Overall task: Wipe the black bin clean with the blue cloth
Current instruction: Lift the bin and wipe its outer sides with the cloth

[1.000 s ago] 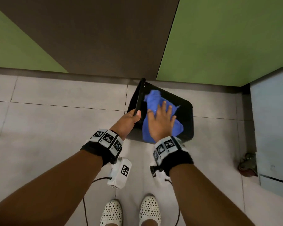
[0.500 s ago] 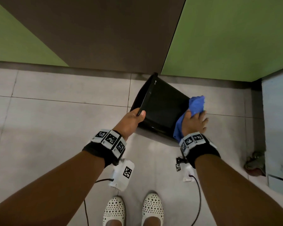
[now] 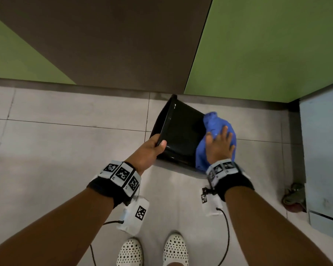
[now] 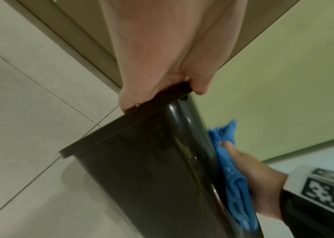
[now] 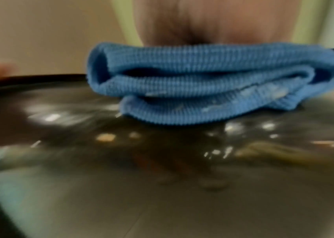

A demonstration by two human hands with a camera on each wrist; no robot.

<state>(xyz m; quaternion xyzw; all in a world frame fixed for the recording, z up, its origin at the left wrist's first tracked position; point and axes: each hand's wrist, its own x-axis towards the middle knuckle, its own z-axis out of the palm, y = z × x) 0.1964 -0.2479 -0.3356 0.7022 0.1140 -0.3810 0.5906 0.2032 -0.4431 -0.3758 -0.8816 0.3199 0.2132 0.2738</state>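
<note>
The glossy black bin [image 3: 181, 135] is tipped on its side on the tiled floor, close to the wall. My left hand [image 3: 152, 148] grips its rim, thumb on top; the left wrist view shows the fingers [image 4: 162, 56] curled over the rim of the bin [image 4: 151, 169]. My right hand [image 3: 219, 143] lies flat with spread fingers on the blue cloth [image 3: 213, 121] and presses it against the bin's right outer side. In the right wrist view the folded cloth [image 5: 202, 80] sits on the shiny bin wall [image 5: 141, 161], under my palm [image 5: 212, 21].
Green and brown wall panels [image 3: 267, 45] stand right behind the bin. A pale blue cabinet [image 3: 323, 150] closes off the right side, with a small dark object [image 3: 294, 198] on the floor beside it. My white dotted shoes [image 3: 131, 252] are at the bottom edge.
My right hand swept the cloth from the bin's near face to its right side and now presses flatter and higher there. The left hand kept hold of the rim while the bin turned.
</note>
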